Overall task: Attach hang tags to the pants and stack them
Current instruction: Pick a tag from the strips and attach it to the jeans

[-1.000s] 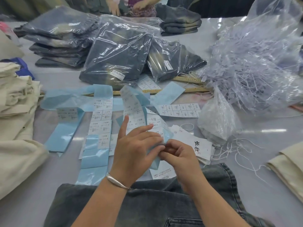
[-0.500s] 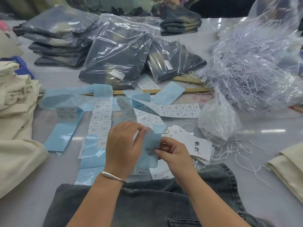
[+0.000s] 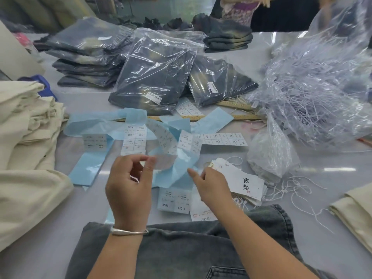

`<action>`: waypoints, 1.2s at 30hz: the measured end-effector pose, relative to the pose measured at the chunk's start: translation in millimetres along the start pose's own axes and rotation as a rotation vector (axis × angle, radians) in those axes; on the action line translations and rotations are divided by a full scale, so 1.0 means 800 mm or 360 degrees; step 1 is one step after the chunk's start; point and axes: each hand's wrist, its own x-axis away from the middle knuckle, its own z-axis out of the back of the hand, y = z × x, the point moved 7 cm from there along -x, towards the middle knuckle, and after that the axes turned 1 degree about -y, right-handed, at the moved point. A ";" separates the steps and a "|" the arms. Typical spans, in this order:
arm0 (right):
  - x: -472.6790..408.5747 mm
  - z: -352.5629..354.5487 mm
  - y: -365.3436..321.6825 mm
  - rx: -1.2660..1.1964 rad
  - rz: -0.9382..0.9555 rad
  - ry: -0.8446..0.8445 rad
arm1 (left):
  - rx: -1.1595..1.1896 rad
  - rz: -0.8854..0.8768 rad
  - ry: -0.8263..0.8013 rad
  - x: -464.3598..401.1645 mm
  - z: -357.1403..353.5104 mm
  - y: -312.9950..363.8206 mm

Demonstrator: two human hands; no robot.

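Pants (image 3: 181,252), grey denim, lie flat on the worktop (image 3: 332,248) at the near edge, directly under both forearms; no hang tag shows on them, so this pair counts as not yet done. Left hand (image 3: 128,190) is raised just beyond the waistband, thumb and forefinger brought together in a grip on what looks like a small pale sticker or a corner of backing; motion blur at the fingertips leaves the exact contact unclear. Right hand (image 3: 213,184) rests its fingers on the curled blue backing strip (image 3: 177,172), forefinger extended, pinning rather than clasping as far as I can judge. Hang tags (image 3: 241,182), white cards with black brushed characters and string loops, sit in a small fanned pile just right of that hand, touching none of the pants. Size sticker sheets (image 3: 219,138) and further blue strips are spread across the middle of the worktop. Farther back, bagged dark pants (image 3: 153,77) lie in clear plastic, with folded stacks (image 3: 84,63) beside them to the left: finished work, probably. Cream garments (image 3: 22,121) are piled at left, more at right edge. Big clear bag of plastic fasteners (image 3: 314,81) at right. Judgement: mid-batch; the step in hand is label preparation, with tagging and stacking of this pair left.
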 end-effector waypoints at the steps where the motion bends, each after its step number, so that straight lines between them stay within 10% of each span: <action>1: 0.010 0.009 0.002 -0.0107 -0.0027 0.0034 | -0.0093 -0.0113 0.0001 0.007 0.001 0.008; 6: 0.092 0.003 0.008 -0.1523 -0.0334 -0.0599 | -0.0254 -0.0636 -0.0145 0.059 -0.006 0.048; 14: 0.154 0.031 0.051 -0.1406 -0.0393 -0.0356 | -0.0081 -0.0862 -0.0563 0.157 -0.004 0.070; 20: 0.186 0.042 0.062 -0.1101 -0.0124 -0.0174 | 0.0334 0.0507 -0.0854 0.181 0.005 0.026; 28: 0.156 0.040 0.077 -0.0805 -0.0098 0.0235 | 0.0609 0.0969 -0.0920 0.198 -0.008 -0.007; 36: 0.061 0.001 0.057 0.0921 -0.0117 0.0313 | 0.0885 0.1301 -0.0607 0.185 -0.020 -0.039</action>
